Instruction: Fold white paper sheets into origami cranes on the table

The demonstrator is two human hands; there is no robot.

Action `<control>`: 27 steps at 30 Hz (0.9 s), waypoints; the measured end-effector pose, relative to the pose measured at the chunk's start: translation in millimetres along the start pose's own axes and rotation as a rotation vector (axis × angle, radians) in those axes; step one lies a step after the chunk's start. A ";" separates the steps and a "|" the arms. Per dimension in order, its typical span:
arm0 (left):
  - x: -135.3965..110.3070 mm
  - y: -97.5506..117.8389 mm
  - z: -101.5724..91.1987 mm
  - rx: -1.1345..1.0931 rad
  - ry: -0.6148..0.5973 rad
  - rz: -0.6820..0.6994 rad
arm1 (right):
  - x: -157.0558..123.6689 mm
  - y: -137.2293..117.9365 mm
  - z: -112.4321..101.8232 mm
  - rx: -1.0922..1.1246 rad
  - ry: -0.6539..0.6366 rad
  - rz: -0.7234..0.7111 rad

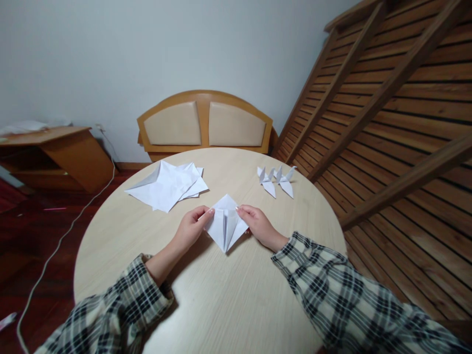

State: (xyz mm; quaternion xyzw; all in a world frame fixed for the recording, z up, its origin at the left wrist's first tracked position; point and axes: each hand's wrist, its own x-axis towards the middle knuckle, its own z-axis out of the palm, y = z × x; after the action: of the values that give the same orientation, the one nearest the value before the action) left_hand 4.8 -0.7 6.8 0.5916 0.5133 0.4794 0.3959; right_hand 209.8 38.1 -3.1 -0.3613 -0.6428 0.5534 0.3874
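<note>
A folded sheet of white paper (233, 227), diamond-shaped with creased flaps meeting along its middle, is held up between both hands over the table. My left hand (191, 225) pinches its left corner, thumb on top. At the opposite corner my right hand (258, 225) grips it the same way, with fingers partly hidden beneath. Beyond the left hand lies a loose pile of white paper sheets (169, 184). Two folded paper cranes, a left one (268, 183) and a right one (285, 182), stand side by side past the right hand.
All this is on a round pale wooden table (228, 305). Behind it stands a headboard (205, 118) with cream panels. Wooden slats (391, 123) lean along the right. At left are a brown desk (70, 157) and a white cable (70, 231) trailing over the dark floor.
</note>
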 end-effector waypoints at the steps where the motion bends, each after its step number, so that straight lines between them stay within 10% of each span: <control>1: -0.2 0.2 0.1 0.012 -0.016 0.002 | 0.2 -0.5 0.1 -0.005 -0.003 -0.008; 27: -4.4 4.0 -0.3 0.053 -0.154 0.003 | -2.8 -8.4 -1.8 0.116 -0.106 0.135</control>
State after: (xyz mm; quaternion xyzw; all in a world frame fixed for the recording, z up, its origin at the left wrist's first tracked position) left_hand 5.4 -5.7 10.0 0.6376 0.4931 0.4194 0.4176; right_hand 212.3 35.3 5.0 -0.3511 -0.6033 0.6329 0.3349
